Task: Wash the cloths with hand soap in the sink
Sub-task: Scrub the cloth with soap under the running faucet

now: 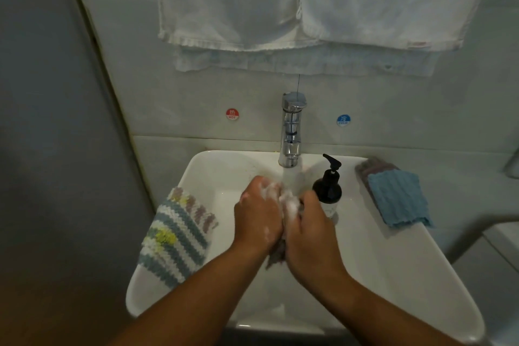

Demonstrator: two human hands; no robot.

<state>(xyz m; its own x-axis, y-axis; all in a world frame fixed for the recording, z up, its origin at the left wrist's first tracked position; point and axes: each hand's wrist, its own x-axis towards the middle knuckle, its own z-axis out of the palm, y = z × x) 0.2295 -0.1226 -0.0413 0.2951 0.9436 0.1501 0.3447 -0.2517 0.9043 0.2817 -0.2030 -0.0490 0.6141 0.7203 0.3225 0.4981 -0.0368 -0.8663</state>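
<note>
Over the white sink (393, 275), my left hand (259, 215) and my right hand (310, 236) press together around a small greyish cloth (276, 255) covered in white foam. Both hands grip it, and its lower end hangs out below my palms. Water runs from the chrome tap (290, 132) just behind my fingers. A black hand soap pump bottle (328, 185) stands on the rim right of the tap. A striped knitted cloth (175, 236) lies over the sink's left rim. A blue cloth (397, 198) lies on the right rim, on top of a darker one (373, 167).
White towels (309, 0) hang on the tiled wall above the tap. Red hot (232, 114) and blue cold (343, 120) stickers flank the tap. A grey wall (50, 149) closes the left side.
</note>
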